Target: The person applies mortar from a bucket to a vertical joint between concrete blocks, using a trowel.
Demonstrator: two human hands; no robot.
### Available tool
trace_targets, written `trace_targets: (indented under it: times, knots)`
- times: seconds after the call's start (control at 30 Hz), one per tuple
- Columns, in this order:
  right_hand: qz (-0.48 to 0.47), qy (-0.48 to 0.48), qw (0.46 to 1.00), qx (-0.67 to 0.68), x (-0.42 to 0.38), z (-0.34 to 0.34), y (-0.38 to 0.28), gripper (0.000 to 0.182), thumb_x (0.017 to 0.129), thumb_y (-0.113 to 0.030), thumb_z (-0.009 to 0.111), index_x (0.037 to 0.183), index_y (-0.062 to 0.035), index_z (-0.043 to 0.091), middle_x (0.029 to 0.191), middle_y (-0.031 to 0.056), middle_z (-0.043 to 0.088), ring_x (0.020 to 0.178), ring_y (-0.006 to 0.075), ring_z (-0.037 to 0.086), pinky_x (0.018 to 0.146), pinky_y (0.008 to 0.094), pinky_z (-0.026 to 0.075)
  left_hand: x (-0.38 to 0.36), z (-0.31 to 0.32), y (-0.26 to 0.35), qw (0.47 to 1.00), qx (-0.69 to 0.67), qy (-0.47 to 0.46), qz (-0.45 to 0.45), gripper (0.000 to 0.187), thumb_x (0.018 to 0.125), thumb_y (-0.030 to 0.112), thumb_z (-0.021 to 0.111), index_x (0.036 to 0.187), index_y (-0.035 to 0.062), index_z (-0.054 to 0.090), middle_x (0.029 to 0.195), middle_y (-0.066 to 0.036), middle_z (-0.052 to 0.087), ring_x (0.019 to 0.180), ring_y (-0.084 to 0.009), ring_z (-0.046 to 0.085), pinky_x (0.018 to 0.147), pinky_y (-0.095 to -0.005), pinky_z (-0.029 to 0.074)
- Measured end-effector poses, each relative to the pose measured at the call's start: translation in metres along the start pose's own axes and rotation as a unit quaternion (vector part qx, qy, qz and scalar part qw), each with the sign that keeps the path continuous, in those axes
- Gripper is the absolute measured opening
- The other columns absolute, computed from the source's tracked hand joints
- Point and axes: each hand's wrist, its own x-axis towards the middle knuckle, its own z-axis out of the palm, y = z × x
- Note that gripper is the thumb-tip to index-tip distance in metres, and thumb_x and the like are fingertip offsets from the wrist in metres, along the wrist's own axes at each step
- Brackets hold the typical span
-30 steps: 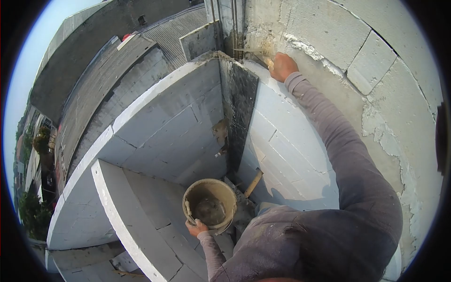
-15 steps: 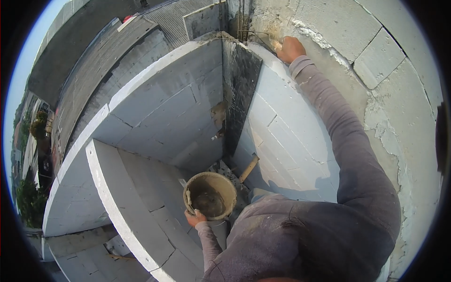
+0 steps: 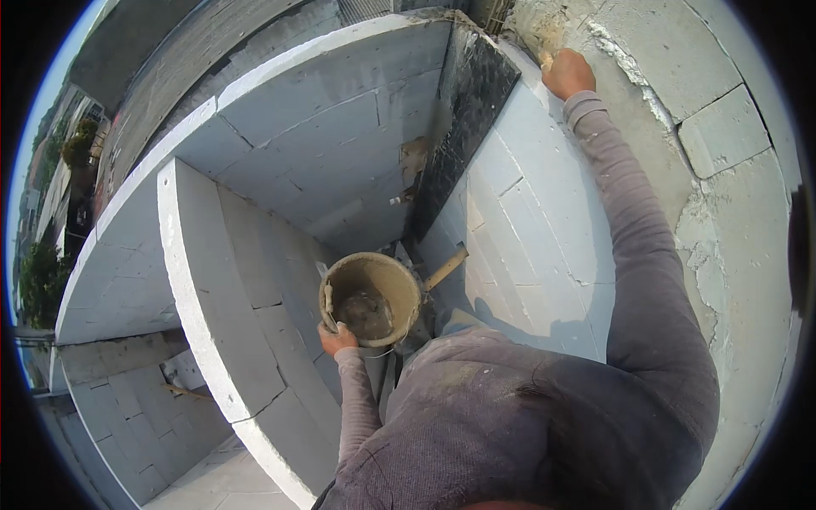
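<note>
My left hand (image 3: 338, 338) grips the near left rim of a round mortar bucket (image 3: 408, 293), which has some grey mortar (image 3: 364, 314) at its bottom. At the upper right, my right hand (image 3: 569, 73) is closed beside the rough wall, above the white block wall's top edge. A thin handle-like piece seems to reach past its fingers; the rest of that tool is hidden or too small to make out. A dark board (image 3: 476, 102) stands in the corner to the left of my right hand.
White block walls (image 3: 331, 127) surround the bucket, and a lower partition (image 3: 200, 280) stands to its left. A wooden piece (image 3: 446, 266) leans right of the bucket. Rough plastered blockwork (image 3: 722, 127) rises on the right. Roofs and trees (image 3: 42, 276) lie far left.
The view has shifted, so the walls sit higher in it. My left hand still holds the bucket, and my right hand stays closed near the corner, now slightly farther right in view.
</note>
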Motion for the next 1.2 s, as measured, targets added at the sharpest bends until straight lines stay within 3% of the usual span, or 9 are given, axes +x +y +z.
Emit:
trace_targets:
  times: [0.43, 0.7, 0.77, 0.83, 0.93, 1.1, 1.13, 1.17, 1.2]
  knots:
    - [0.034, -0.014, 0.999, -0.005, -0.038, -0.012, -0.008, 0.031, 0.082, -0.028, 0.072, 0.104, -0.0054, 0.075, 0.108, 0.02, 0.072, 0.102, 0.0375, 0.069, 0.088, 0.0451, 0.056, -0.03, -0.035, -0.001, 0.996, -0.061, 0.059, -0.005, 0.033, 0.084, 0.006, 0.067, 0.115, -0.0018, 0.061, 0.103, -0.022, 0.071, 0.097, -0.0396, 0.068, 0.087, -0.0436, 0.051]
    - [-0.166, 0.227, 0.909, 0.308, -0.181, 0.022, -0.023, 0.044, 0.085, -0.014, 0.071, 0.124, 0.0061, 0.062, 0.102, 0.0197, 0.072, 0.086, 0.0331, 0.071, 0.079, 0.0392, 0.056, -0.065, -0.055, -0.029, 0.982, -0.095, 0.122, -0.105, 0.037, 0.083, 0.009, 0.067, 0.118, -0.0024, 0.06, 0.103, -0.023, 0.07, 0.097, -0.0409, 0.067, 0.088, -0.0443, 0.05]
    - [-0.008, -0.086, 0.874, 0.479, -0.253, 0.036, -0.058, 0.043, 0.085, -0.006, 0.069, 0.126, 0.0045, 0.059, 0.094, 0.0124, 0.069, 0.079, 0.0262, 0.068, 0.076, 0.0373, 0.055, -0.076, -0.056, -0.043, 0.975, -0.106, 0.134, -0.141, 0.039, 0.082, 0.011, 0.068, 0.118, -0.0017, 0.06, 0.103, -0.023, 0.07, 0.097, -0.0413, 0.067, 0.088, -0.0452, 0.05]
    - [0.007, -0.166, 0.847, 0.504, -0.31, 0.121, -0.064, 0.029, 0.084, -0.001, 0.067, 0.112, 0.0015, 0.061, 0.083, 0.0065, 0.063, 0.061, 0.0117, 0.058, 0.055, 0.0274, 0.048, -0.091, -0.054, -0.046, 0.962, -0.101, 0.163, -0.195, 0.037, 0.081, 0.011, 0.068, 0.115, -0.0013, 0.059, 0.106, -0.023, 0.068, 0.1, -0.0412, 0.065, 0.089, -0.0452, 0.049]
    - [0.148, -0.436, 0.715, 0.525, -0.398, 0.124, -0.115, 0.01, 0.086, -0.007, 0.067, 0.091, -0.0067, 0.058, 0.069, 0.0046, 0.058, 0.047, 0.0146, 0.055, 0.038, 0.0307, 0.043, -0.109, -0.012, -0.09, 0.916, -0.111, 0.251, -0.292, 0.043, 0.08, 0.011, 0.071, 0.119, -0.0019, 0.058, 0.109, -0.024, 0.068, 0.102, -0.0397, 0.066, 0.092, -0.0423, 0.05]
    - [0.215, -0.653, 0.585, 0.43, -0.451, 0.2, -0.135, 0.009, 0.089, -0.012, 0.064, 0.088, -0.0111, 0.055, 0.069, 0.0035, 0.053, 0.05, 0.0188, 0.051, 0.042, 0.034, 0.04, -0.149, -0.031, -0.089, 0.809, -0.148, 0.121, -0.555, 0.041, 0.088, 0.02, 0.065, 0.124, 0.0009, 0.057, 0.122, -0.022, 0.067, 0.114, -0.0356, 0.065, 0.097, -0.042, 0.049]
    - [0.221, -0.668, 0.592, 0.393, -0.449, 0.218, -0.14, 0.008, 0.089, -0.015, 0.063, 0.086, -0.0137, 0.056, 0.069, 0.0024, 0.053, 0.052, 0.0199, 0.052, 0.044, 0.035, 0.041, -0.162, -0.038, -0.093, 0.888, 0.069, -0.149, -0.43, 0.029, 0.098, 0.019, 0.052, 0.121, 0.0038, 0.058, 0.124, -0.02, 0.066, 0.116, -0.0312, 0.064, 0.095, -0.0405, 0.047]
    - [0.194, -0.685, 0.604, 0.359, -0.446, 0.232, -0.144, 0.011, 0.089, -0.02, 0.063, 0.083, -0.0149, 0.056, 0.067, 0.0022, 0.053, 0.054, 0.0194, 0.052, 0.047, 0.0357, 0.042, -0.183, 0.077, -0.183, 0.766, -0.072, 0.234, -0.595, 0.048, 0.078, 0.023, 0.072, 0.123, 0.0084, 0.061, 0.117, -0.02, 0.069, 0.104, -0.0356, 0.068, 0.088, -0.0404, 0.053]
    - [0.174, -0.703, 0.609, 0.321, -0.439, 0.258, -0.149, 0.011, 0.089, -0.023, 0.062, 0.082, -0.0151, 0.058, 0.068, 0.0027, 0.053, 0.055, 0.0199, 0.053, 0.047, 0.0371, 0.043, -0.199, 0.097, -0.205, 0.738, -0.078, 0.27, -0.613, 0.048, 0.078, 0.023, 0.072, 0.123, 0.0084, 0.061, 0.117, -0.02, 0.069, 0.104, -0.0356, 0.068, 0.088, -0.0404, 0.053]
